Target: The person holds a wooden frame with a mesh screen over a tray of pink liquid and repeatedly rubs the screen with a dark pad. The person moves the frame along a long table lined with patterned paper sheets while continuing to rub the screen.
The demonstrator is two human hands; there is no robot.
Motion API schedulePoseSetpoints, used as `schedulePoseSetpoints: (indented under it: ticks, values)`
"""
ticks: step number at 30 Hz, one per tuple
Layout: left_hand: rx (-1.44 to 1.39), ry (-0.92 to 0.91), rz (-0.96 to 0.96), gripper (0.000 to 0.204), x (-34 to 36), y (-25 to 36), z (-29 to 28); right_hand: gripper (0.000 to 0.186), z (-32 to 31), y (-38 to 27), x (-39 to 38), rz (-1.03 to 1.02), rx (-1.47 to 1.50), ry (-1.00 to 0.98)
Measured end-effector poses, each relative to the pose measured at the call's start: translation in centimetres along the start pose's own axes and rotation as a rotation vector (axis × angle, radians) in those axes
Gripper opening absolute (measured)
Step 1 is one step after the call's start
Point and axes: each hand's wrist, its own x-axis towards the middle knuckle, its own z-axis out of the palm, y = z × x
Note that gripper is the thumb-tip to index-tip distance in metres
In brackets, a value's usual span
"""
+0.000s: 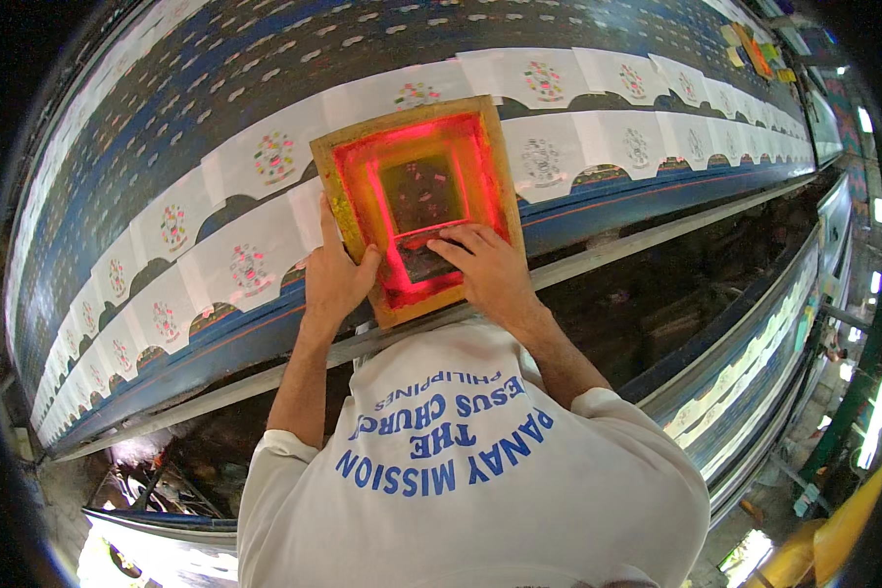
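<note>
A wooden-edged screen printing frame [501,171] lies over the near rows of white fabric pieces, its mesh smeared with bright pink ink around a darker stencil window. My left hand [335,279] grips the frame's left edge, thumb on top and fingers along the outer side. Inside the frame, near its lower side, my right hand [488,272] is closed on a dark squeegee [421,263], which rests on the mesh. The fingers cover part of the squeegee. To the left, a white piece [201,255] carries a pink and grey print; to the right, one print [541,162] is mostly grey.
A long dark-blue printing table [647,196] curves across the view, with two rows of printed white pieces. A pale rail [598,265] runs along its near edge. Behind me at right stands another table [755,392] with white pieces. Colourful items [755,54] sit at the far right end.
</note>
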Motion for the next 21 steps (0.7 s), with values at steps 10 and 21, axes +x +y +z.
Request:
schedulePoseSetpoints:
  ticks: [10, 21]
  values:
    - [0.023, -0.061, -0.042, 0.117, 5.6, 14.0, 14.5, 0.057, -9.4, 16.5, -5.7, 0.017, -0.008, 0.1]
    - [-0.044, -0.019, -0.048, 0.11, 6.7, 14.3, 17.2, 0.054, -9.3, 20.2, -6.2, -0.051, -0.029, 0.043]
